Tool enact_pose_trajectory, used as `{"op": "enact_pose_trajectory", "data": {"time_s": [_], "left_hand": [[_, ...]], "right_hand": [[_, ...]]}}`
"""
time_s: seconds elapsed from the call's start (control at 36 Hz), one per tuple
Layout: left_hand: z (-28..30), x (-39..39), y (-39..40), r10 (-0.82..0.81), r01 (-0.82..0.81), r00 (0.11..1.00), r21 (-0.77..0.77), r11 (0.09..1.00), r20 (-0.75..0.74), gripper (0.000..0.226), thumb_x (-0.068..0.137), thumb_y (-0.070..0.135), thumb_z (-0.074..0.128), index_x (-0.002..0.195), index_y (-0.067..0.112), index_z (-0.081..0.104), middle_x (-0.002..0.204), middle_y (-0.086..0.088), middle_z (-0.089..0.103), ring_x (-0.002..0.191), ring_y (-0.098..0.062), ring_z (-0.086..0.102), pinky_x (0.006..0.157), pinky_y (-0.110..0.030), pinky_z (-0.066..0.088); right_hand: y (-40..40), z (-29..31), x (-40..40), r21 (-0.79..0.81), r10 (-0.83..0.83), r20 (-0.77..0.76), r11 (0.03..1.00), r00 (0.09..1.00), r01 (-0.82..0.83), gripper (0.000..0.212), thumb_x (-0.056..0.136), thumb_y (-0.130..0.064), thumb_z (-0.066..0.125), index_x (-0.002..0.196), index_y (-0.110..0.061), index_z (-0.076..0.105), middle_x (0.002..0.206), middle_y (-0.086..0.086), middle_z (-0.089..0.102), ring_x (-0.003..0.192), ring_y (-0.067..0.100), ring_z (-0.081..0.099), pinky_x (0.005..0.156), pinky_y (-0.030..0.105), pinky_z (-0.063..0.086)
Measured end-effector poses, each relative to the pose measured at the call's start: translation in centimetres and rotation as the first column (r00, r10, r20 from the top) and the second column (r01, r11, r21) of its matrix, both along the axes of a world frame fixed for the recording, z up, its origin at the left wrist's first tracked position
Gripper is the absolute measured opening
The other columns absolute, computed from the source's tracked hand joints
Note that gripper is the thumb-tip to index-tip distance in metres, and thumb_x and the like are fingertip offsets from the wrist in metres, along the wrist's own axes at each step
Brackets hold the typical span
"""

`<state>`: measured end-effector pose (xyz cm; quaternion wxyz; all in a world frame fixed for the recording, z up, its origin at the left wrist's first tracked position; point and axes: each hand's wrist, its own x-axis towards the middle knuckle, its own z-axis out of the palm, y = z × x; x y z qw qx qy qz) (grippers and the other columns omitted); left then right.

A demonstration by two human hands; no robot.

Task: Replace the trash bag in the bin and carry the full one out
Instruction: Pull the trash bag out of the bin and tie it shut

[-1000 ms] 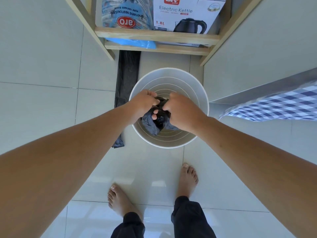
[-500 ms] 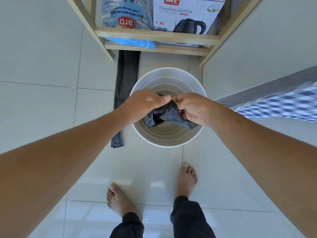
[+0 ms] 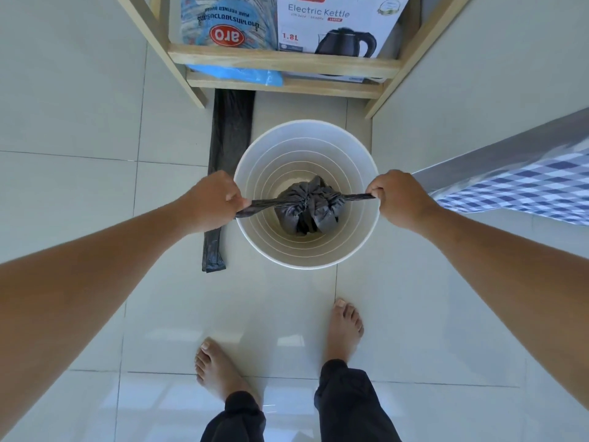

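Floor: pale tile, white bin (image 3: pixel 366 247).
Change: hands have parted; left hand (image 3: pixel 213 199) and right hand (image 3: pixel 395 194) clench full bag (image 3: pixel 307 207) tails taut.
Meaning: knot cinched, lift-out next.

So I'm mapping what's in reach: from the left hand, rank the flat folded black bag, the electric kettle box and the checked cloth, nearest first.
From the left hand:
1. Flat folded black bag, on the floor directly beneath it.
2. Electric kettle box, on the shelf ahead, to the right.
3. Checked cloth, far right, beyond the bin.

- Pale glossy tiled floor (image 3: pixel 79 193), spread beneath and around both hands, with window light reflected near the feet.
- Wooden shelf unit (image 3: pixel 283 60), beyond the hands.
- Blue checked cloth (image 3: pixel 522 193), just right of the right hand.
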<state>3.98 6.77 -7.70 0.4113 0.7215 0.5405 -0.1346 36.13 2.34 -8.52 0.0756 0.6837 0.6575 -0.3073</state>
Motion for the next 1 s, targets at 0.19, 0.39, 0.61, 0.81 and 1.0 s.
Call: {"op": "enact_pose_trajectory", "data": {"time_s": [0.19, 0.39, 0.61, 0.81, 1.0], "left_hand": [[1.9, 3.3, -0.9, 0.898, -0.378, 0.188, -0.814, 0.440, 0.398, 0.030, 0.099, 0.030, 0.046, 0.081, 0.012, 0.061, 0.100, -0.007, 0.076, 0.116, -0.019, 0.063, 0.111, -0.032, 0.032], [0.2, 7.6, -2.2, 0.922, -0.480, 0.044, -0.801, 0.358, 0.385, 0.038, 0.097, 0.001, 0.049, 0.135, -0.003, 0.052, 0.093, -0.003, 0.064, 0.086, -0.012, 0.064, 0.103, -0.030, 0.044], [-2.1, 8.5, -2.3, 0.887, -0.658, 0.207, -0.612, 0.439, 0.414, 0.027, 0.095, -0.008, 0.048, 0.101, 0.011, 0.065, 0.086, -0.010, 0.073, 0.044, -0.008, 0.049, 0.050, -0.021, 0.043], [-1.8, 8.8, -2.2, 0.719, -0.616, 0.604, -0.371, 0.695, 0.344, 0.031, 0.087, -0.003, 0.054, 0.087, 0.021, 0.073, 0.044, 0.010, 0.053, 0.044, -0.006, 0.041, 0.049, -0.016, 0.036], [-0.7, 8.9, -2.2, 0.618, -0.499, 0.710, -0.376, 0.780, 0.339, 0.013, 0.089, 0.017, 0.064, 0.098, 0.012, 0.073, 0.053, 0.014, 0.059, 0.051, 0.005, 0.052, 0.061, -0.017, 0.037]], "right_hand": [[-0.5, 0.8, -2.7, -0.360, -0.573, -0.421, 0.817, 0.704, 0.450, 0.019, 0.100, -0.010, 0.044, 0.103, -0.004, 0.062, 0.086, 0.010, 0.062, 0.081, 0.020, 0.061, 0.067, 0.028, 0.053], [-1.2, 1.3, -4.9, -0.399, -0.587, -0.518, 0.810, 0.623, 0.431, 0.033, 0.099, -0.040, 0.048, 0.103, -0.011, 0.061, 0.103, 0.010, 0.069, 0.096, 0.024, 0.068, 0.084, 0.038, 0.058], [-0.1, 1.6, -6.1, -0.403, -0.718, -0.586, 0.661, 0.376, 0.634, 0.020, 0.093, -0.040, 0.058, 0.086, -0.021, 0.061, 0.090, 0.000, 0.062, 0.078, 0.013, 0.059, 0.066, 0.023, 0.048], [0.7, 1.1, -6.8, -0.433, -0.673, -0.673, 0.694, 0.306, 0.576, 0.021, 0.084, -0.033, 0.072, 0.073, -0.016, 0.064, 0.070, 0.004, 0.064, 0.064, 0.015, 0.060, 0.061, 0.029, 0.052], [1.3, 1.0, -6.9, -0.333, -0.618, -0.618, 0.766, 0.486, 0.550, 0.029, 0.084, -0.046, 0.068, 0.068, -0.023, 0.062, 0.057, -0.014, 0.057, 0.063, 0.010, 0.054, 0.063, 0.027, 0.043]]}}
